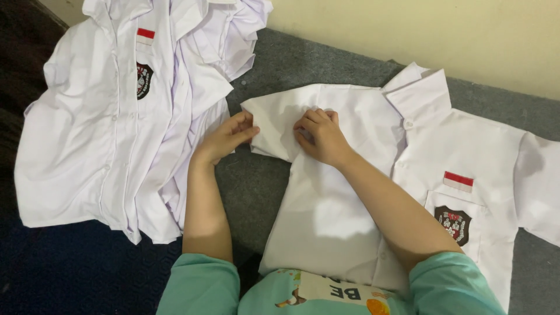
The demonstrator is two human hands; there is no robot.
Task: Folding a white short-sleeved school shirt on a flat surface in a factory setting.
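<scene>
Each shirt's chest pocket (458,219) carries a red-white strip (458,181) above a dark shield badge (453,224); same pair on the left shirt (87,116).

A pile of white shirts (111,122) lies at the left, spread flat and overlapping, the top one buttoned down its front. Its chest carries a small red and white flag patch (145,36) with a dark round badge (143,80) just below. The pile rests partly on a grey felt mat (256,186), which runs along the foot of a pale cream wall (443,35). A dark blue patterned cloth (76,268) shows at the lower left.
</scene>
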